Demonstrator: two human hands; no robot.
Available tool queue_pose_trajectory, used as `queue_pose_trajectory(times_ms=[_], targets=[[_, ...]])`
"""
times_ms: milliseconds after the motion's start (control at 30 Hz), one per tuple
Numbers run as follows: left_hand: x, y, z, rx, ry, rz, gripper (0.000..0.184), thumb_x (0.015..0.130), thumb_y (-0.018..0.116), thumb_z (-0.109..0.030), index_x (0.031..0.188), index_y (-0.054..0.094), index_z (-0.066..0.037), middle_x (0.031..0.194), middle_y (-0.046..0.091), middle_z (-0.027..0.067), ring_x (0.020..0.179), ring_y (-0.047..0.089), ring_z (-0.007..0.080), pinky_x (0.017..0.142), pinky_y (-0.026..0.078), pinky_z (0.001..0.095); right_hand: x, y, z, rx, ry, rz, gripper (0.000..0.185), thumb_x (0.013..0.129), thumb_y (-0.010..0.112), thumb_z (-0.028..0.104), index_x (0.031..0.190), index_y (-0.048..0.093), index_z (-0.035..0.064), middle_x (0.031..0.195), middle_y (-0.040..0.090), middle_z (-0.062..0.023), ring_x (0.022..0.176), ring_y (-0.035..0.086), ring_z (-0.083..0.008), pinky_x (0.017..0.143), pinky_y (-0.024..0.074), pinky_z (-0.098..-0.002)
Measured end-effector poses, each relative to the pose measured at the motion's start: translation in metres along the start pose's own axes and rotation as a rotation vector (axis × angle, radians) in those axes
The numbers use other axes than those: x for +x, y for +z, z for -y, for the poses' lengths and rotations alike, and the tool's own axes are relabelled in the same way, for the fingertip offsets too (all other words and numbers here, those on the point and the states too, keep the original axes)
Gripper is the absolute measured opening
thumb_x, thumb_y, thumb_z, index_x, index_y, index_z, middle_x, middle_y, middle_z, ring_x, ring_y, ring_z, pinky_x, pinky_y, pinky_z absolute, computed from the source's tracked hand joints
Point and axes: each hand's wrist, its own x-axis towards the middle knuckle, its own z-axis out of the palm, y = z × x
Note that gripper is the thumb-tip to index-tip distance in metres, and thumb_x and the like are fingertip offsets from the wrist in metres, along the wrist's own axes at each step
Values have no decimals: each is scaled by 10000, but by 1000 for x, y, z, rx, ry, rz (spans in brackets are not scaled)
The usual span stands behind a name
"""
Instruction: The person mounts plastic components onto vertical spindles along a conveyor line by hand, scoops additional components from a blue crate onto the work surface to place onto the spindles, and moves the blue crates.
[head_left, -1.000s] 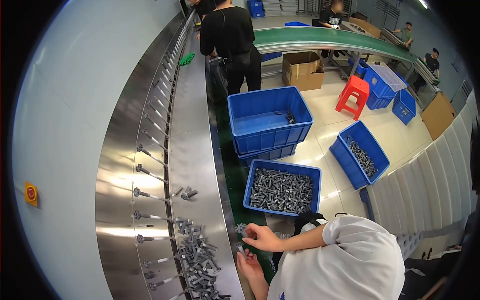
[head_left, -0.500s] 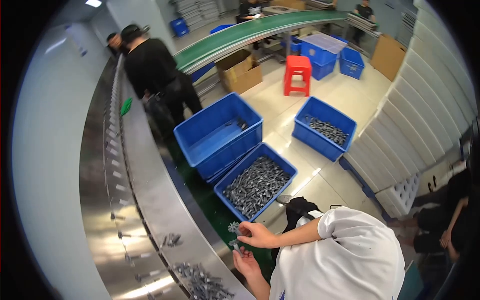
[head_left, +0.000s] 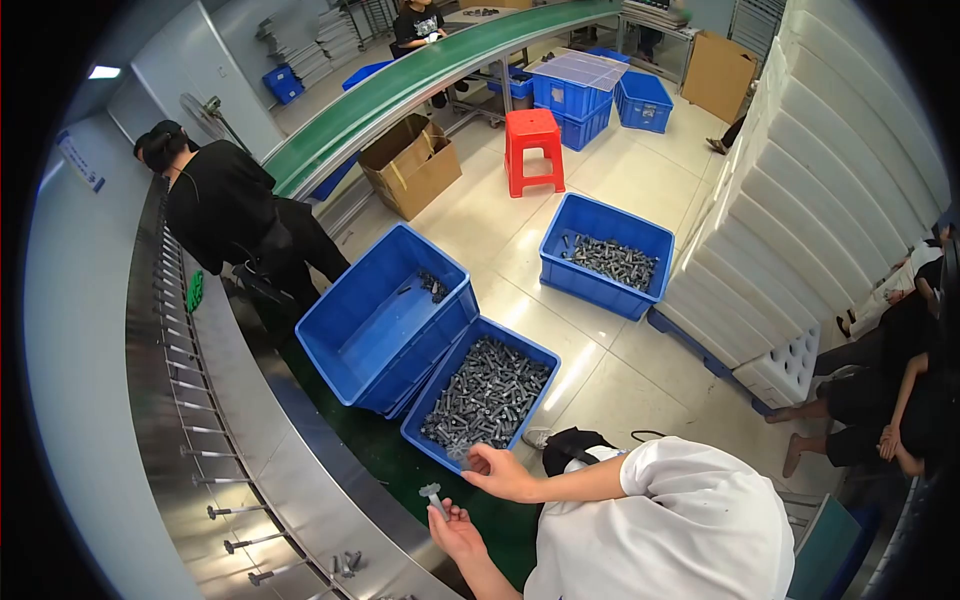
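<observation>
My left hand (head_left: 460,532) is closed around the stem of a grey plastic part with a toothed, star-shaped head (head_left: 431,491), head upward. Above it, my right hand (head_left: 502,474) pinches a second grey part (head_left: 462,454), smeared by motion, at the near rim of a blue bin (head_left: 416,440). That bin is filled with many similar grey parts (head_left: 490,392). To the left, a curved steel bench (head_left: 262,440) carries a few loose grey parts (head_left: 347,563). Along its slot stands a row of pins, some with dark star heads (head_left: 235,511).
A larger blue bin (head_left: 345,345) with a few parts adjoins the full one. Another blue bin (head_left: 610,295) stands on the floor, near a red stool (head_left: 533,150) and stacked white trays (head_left: 760,270). A person in black (head_left: 225,205) works at the bench; others sit at right.
The view has swung so the scene sits further left and the parts heap on the bench has mostly left the frame. My hands have moved apart, the right toward the full bin.
</observation>
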Motion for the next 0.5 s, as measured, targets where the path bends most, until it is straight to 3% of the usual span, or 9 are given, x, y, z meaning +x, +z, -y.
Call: queue_pose_trajectory(times_ms=[233, 500], targets=[[10, 7, 12, -70, 8, -163, 316, 985, 605, -368, 1081, 553, -72, 937, 625, 1, 722, 498, 98, 652, 394, 257, 59, -3, 12, 67, -26, 150, 287, 849, 717, 133, 1055, 570, -3, 876, 694, -140, 798, 704, -240, 722, 572, -340], [26, 30, 13, -59, -7, -196, 303, 983, 606, -374, 1056, 566, -83, 935, 620, -31, 727, 487, 88, 667, 370, 256, 83, -4, 13, 34, -37, 184, 291, 848, 718, 135, 1060, 564, 10, 880, 700, -146, 789, 707, -249, 715, 571, -347]])
